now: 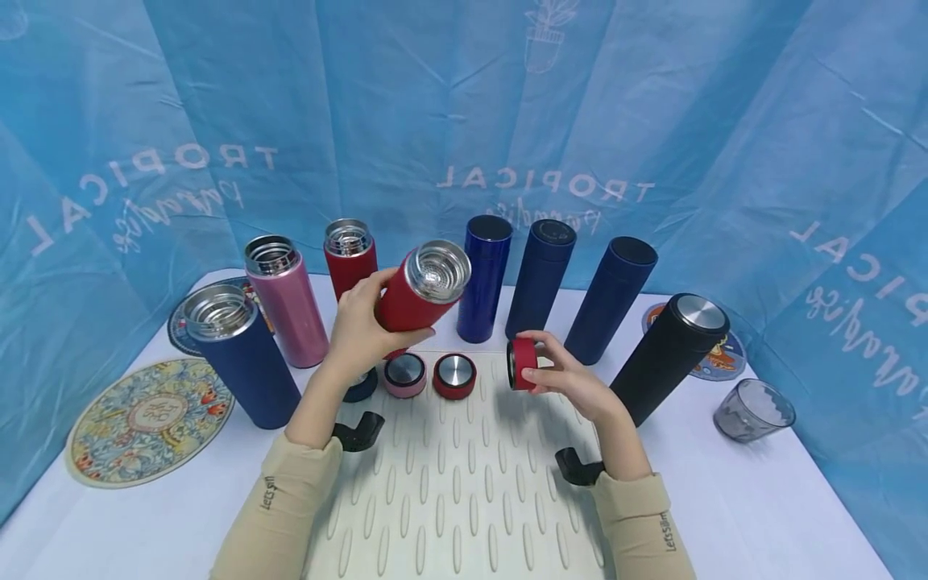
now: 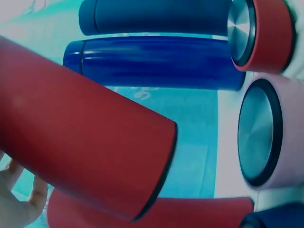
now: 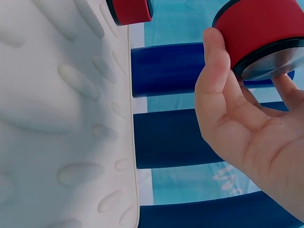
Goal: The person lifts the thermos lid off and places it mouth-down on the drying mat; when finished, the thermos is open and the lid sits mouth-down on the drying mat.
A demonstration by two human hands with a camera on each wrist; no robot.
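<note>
My left hand (image 1: pixel 358 326) grips a red thermos flask (image 1: pixel 408 304) around its side, lifted and tilted to the right. The flask has no lid on, and a steel strainer shows in its mouth. In the left wrist view the red body (image 2: pixel 95 128) hangs with its base toward the lids. To the right, my right hand (image 1: pixel 573 379) pinches a red lid (image 1: pixel 525 362) turned on its side over the mat. Its steel top (image 3: pixel 273 61) faces the palm in the right wrist view. A red lid (image 1: pixel 455 377) and a pink lid (image 1: pixel 405 377) lie between the hands.
A dark blue lid (image 1: pixel 360 388) is partly behind the left wrist. Lidless blue (image 1: pixel 250 370), pink (image 1: pixel 290 310) and red (image 1: pixel 351 266) flasks stand left. Three blue flasks (image 1: pixel 540 282) and a black one (image 1: pixel 663 358) stand right, near a glass (image 1: pixel 752 411). A ridged white mat (image 1: pixel 457 483) lies in front.
</note>
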